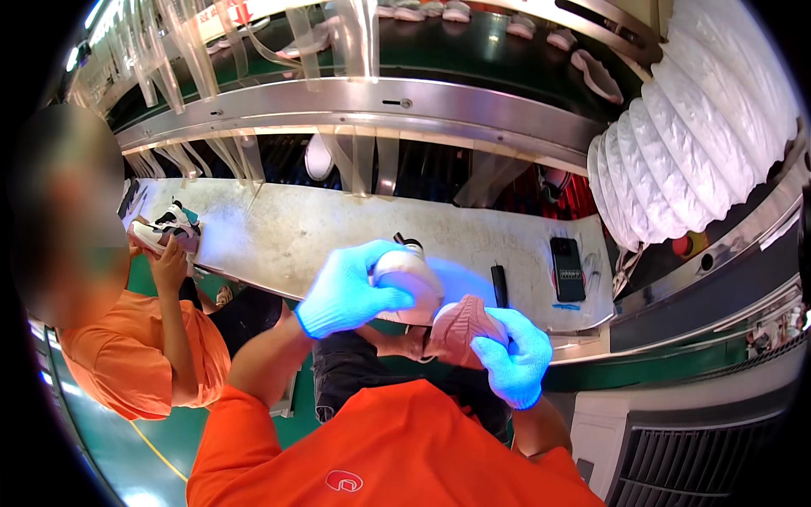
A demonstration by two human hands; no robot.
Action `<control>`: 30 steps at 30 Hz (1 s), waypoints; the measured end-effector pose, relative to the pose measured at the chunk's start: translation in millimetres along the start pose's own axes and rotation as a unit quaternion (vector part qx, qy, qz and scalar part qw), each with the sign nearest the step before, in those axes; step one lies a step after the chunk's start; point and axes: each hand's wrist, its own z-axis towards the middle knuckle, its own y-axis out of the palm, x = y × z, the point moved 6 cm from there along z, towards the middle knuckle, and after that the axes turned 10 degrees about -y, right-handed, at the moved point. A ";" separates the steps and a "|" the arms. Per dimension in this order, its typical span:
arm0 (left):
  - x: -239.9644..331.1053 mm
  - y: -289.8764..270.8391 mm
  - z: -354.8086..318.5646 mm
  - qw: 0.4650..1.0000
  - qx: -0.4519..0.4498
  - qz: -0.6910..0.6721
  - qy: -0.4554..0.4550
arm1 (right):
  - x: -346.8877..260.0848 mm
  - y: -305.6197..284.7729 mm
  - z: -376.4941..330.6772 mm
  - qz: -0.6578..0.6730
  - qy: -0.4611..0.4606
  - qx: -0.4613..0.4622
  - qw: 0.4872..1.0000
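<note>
Pink ridged shoe piece (pixel 463 332), likely light, best edge-held: blue-gloved right hand (pixel 520 358) pinches it, blue-gloved left hand (pixel 348 291) pinches pale rounded piece (pixel 414 283).

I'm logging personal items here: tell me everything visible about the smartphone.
The smartphone lies flat on the worktable, toward its right end. It is black and rectangular with rounded corners, apparently back up, with camera lenses at its upper left and pale print mid-back. A reddish strip edges its left side.
</note>
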 end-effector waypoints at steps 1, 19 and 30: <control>1.2 4.5 4.3 1.000 0.001 -0.006 -0.002 | 8.4 2.3 -5.8 0.047 0.037 0.018 0.998; -23.3 54.3 -34.5 0.953 0.046 0.024 0.300 | 17.2 20.5 8.6 0.109 -0.018 0.066 0.992; -32.6 63.0 -79.4 0.941 0.094 -0.258 0.197 | 1.1 44.9 -13.9 0.063 -0.071 0.058 0.994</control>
